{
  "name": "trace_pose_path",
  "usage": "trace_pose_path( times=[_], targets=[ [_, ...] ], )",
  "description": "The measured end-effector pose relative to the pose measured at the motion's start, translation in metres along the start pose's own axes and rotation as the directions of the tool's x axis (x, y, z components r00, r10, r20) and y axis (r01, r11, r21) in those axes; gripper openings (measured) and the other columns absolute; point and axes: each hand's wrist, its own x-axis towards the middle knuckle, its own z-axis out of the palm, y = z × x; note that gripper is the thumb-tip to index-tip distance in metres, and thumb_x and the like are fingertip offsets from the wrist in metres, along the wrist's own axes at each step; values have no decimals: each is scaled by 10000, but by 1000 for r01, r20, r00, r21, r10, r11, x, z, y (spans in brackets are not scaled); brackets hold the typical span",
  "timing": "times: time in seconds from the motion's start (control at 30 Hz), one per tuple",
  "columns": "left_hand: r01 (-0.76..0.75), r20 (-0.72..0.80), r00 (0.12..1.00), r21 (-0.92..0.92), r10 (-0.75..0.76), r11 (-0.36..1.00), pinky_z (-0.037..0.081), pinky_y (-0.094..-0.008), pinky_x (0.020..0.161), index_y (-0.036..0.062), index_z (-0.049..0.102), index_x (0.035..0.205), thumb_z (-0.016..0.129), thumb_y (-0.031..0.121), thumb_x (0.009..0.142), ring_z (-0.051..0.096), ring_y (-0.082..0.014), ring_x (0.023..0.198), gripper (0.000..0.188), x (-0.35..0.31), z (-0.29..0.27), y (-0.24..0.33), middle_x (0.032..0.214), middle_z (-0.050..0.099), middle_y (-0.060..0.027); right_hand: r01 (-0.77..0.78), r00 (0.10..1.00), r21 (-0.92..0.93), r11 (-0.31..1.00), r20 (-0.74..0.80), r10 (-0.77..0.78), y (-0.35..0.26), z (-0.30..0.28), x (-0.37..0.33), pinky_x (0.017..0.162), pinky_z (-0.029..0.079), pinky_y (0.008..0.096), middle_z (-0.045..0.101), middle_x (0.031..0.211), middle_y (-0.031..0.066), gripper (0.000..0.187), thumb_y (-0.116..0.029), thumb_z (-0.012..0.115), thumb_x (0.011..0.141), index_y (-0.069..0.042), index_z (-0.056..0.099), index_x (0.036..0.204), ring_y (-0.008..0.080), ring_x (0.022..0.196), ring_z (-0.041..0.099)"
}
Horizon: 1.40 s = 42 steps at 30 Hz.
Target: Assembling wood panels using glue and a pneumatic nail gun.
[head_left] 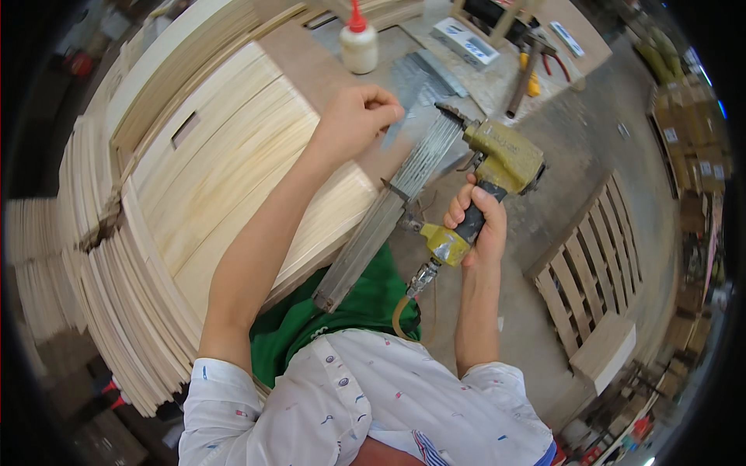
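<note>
My right hand is wrapped round the dark grip of a yellow air nail gun, tilted with its nose to the upper left. The gun's long grey magazine slants down toward my lap. Thin strips of metal nails show in its exposed upper part. Left of the nose, my left hand is closed, thumb and fingertips pinching a thin bluish-grey nail strip, slightly blurred. More grey nail strips lie on the bench just beyond it.
Pale wooden panels lie stacked at left, beside more curved wooden parts. A red-capped glue bottle, a small box, a hammer and red-handled pliers sit behind. An air hose hangs from the gun. A slatted pallet stands right.
</note>
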Motion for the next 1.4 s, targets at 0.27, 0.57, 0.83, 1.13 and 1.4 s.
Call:
trace_pose_path(
  times=[0.27, 0.57, 0.83, 1.13, 1.4],
  targets=[
    [159, -31, 987, 80, -157, 984, 486, -247, 614, -26, 661, 861, 673, 159, 830, 588, -92, 652, 187, -69, -60, -6, 712, 635, -32, -178, 959, -113, 978, 204, 198, 41, 58, 17, 514, 468, 324, 505, 730, 90, 318, -75, 595, 857, 24, 460, 1127, 185, 588, 532],
    [169, -333, 943, 490, 4, 855, 514, -327, 621, -6, 663, 822, 649, 181, 764, 655, -219, 647, 196, -102, -87, -21, 696, 661, -121, -213, 923, -262, 941, 263, 282, 72, 91, 1, 500, 472, 318, 512, 723, 83, 315, -88, 604, 851, 13, 466, 1115, 180, 575, 540],
    [116, -403, 914, 345, 35, 932, 510, -339, 638, 1, 649, 801, 708, 224, 770, 647, -217, 662, 232, -125, -94, -37, 702, 660, -115, -181, 919, -346, 921, 274, 283, 82, 109, -16, 503, 471, 318, 510, 709, 78, 308, -83, 602, 849, 12, 469, 1110, 178, 575, 542],
    [-5, -532, 846, 73, 43, 997, 512, -326, 656, -18, 627, 939, 716, 239, 807, 646, -204, 680, 302, -141, -89, -70, 749, 673, -130, -225, 890, -358, 906, 302, 341, 94, 111, -22, 503, 441, 289, 482, 724, 67, 329, -92, 589, 863, 27, 457, 1140, 156, 575, 491],
    [-46, -612, 791, -9, 31, 999, 504, -340, 645, -33, 610, 914, 646, 216, 857, 652, -230, 687, 258, -166, -106, -67, 735, 667, -157, -249, 832, -429, 868, 363, 418, 106, 134, -25, 466, 427, 270, 482, 717, 64, 362, -114, 605, 858, 47, 466, 1151, 144, 552, 482]
  ],
)
